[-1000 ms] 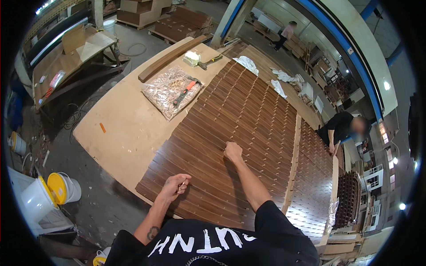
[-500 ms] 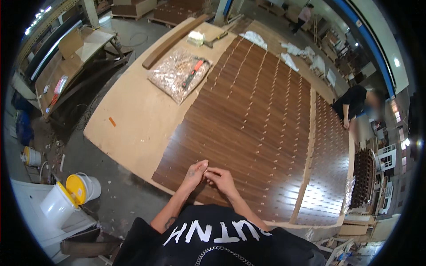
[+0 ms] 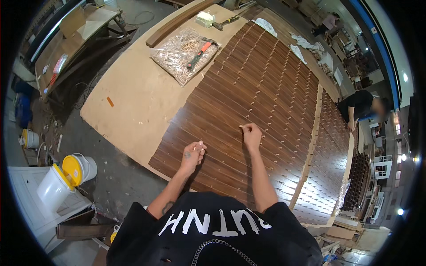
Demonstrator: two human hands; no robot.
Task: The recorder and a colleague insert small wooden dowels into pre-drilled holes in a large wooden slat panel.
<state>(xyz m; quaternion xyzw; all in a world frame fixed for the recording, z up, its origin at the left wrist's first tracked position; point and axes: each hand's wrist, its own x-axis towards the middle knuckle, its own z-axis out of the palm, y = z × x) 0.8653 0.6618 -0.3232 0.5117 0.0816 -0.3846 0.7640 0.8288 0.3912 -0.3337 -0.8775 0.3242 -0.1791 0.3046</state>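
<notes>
**Dowels going into the dark slats, hands now apart**

Reaching forward over the dark wood slats, the right hand is closed around a small pale dowel, its tip showing at the thumb side and held just above a slat. Half a second ago both hands met close to the near edge of the slats, fingers together; now they have parted, the right one gone farther up the slats and the left hand drawn back to the near left part of them. The left hand is loosely clenched, with pale dowel ends sticking up from the fist, so it seems to serve as the store and the right as the placer: one peg looks to have passed across.

Rows of pale pegs already dot the slats beyond the right hand. Left of the slats lies bare fibreboard table, and at the far left of the slats sits a clear bag of dowels with a red-handled tool on top. A hammer lies beyond that. A light batten runs along the right side of the slats, and past it another person bends over. Nothing lies between the right hand and the slat under it.
</notes>
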